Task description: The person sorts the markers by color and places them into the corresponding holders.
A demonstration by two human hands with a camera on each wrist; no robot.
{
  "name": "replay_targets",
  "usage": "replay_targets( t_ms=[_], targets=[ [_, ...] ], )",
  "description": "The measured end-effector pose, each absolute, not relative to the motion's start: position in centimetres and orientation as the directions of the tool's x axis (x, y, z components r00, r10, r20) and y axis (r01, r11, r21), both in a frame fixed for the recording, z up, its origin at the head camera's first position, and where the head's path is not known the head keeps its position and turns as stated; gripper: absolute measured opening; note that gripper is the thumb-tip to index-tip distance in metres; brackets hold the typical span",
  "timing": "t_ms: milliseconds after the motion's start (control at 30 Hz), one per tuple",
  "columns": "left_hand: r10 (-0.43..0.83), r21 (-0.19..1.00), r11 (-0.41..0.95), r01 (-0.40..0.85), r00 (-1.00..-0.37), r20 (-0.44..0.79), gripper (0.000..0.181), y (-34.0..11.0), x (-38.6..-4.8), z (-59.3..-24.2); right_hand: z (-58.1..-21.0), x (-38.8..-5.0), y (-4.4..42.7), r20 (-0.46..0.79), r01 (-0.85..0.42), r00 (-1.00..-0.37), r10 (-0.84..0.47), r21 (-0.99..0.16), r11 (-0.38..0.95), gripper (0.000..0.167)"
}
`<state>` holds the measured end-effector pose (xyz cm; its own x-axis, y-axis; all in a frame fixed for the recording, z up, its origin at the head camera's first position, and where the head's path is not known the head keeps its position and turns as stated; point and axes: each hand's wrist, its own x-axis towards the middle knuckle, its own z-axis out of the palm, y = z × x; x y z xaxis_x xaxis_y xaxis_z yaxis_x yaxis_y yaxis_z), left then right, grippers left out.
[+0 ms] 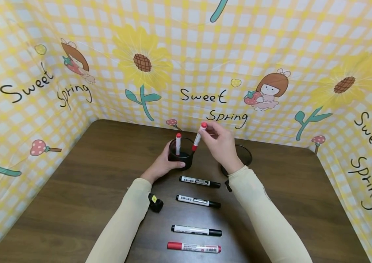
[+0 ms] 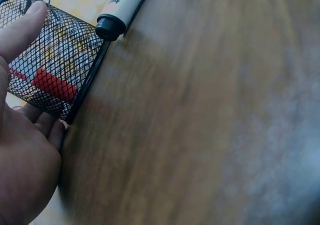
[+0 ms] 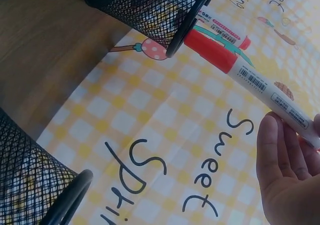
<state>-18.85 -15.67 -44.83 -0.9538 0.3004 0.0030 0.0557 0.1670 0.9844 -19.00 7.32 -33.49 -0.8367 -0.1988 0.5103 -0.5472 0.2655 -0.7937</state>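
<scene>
My left hand [image 1: 162, 164] grips a black mesh pen cup [image 1: 187, 161], thumb on the near side, fingers around the far left. A red-ended marker [image 1: 178, 144] stands inside it. In my right hand [image 1: 222, 143], thumb and fingers pinch the upper end of a second red marker [image 1: 197, 141]. This one tilts with its red cap [image 3: 210, 50] down at the cup's right rim. In the left wrist view, red shows through the mesh wall [image 2: 60, 45], and my left fingers lie by the cup's base.
A second black mesh cup [image 3: 30, 180] stands to the right, partly hidden behind my right hand. On the wooden table [image 1: 74, 190] lie several markers in a column: black-capped ones [image 1: 200, 182] and one red-capped marker [image 1: 194, 247] nearest me. Patterned cloth [image 1: 199, 62] walls the table's back and sides.
</scene>
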Motion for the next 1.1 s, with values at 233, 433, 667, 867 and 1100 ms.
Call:
replay_targets(
  t_ms=[233,433,667,867,1100],
  targets=[
    [0.308,0.984,0.166,0.062,-0.951,0.008,0.097,-15.7,-18.8,-44.7,-33.9,-19.8,6.7,0.479,-0.517,-0.856,-0.196,-0.810,0.277,0.020],
    [0.296,0.986,0.156,0.061,-0.955,0.012,0.099,-15.8,-19.8,-46.8,-34.8,-20.4,5.9,0.476,-0.518,-0.855,-0.206,-0.805,0.290,0.020],
    [0.276,0.982,0.163,0.093,-0.960,0.045,0.098,-15.8,-20.5,-48.4,-36.0,-21.1,5.2,0.437,-0.479,-0.877,-0.198,-0.821,0.311,0.019],
    [0.273,0.983,0.153,0.100,-0.960,0.055,0.098,-15.8,-20.3,-48.3,-36.9,-21.4,4.9,0.410,-0.455,-0.890,-0.200,-0.832,0.318,0.020],
    [0.270,0.985,0.147,0.094,-0.961,0.051,0.098,-15.8,-20.4,-48.3,-37.7,-21.7,4.4,0.389,-0.442,-0.895,-0.216,-0.834,0.330,0.021]
  ],
)
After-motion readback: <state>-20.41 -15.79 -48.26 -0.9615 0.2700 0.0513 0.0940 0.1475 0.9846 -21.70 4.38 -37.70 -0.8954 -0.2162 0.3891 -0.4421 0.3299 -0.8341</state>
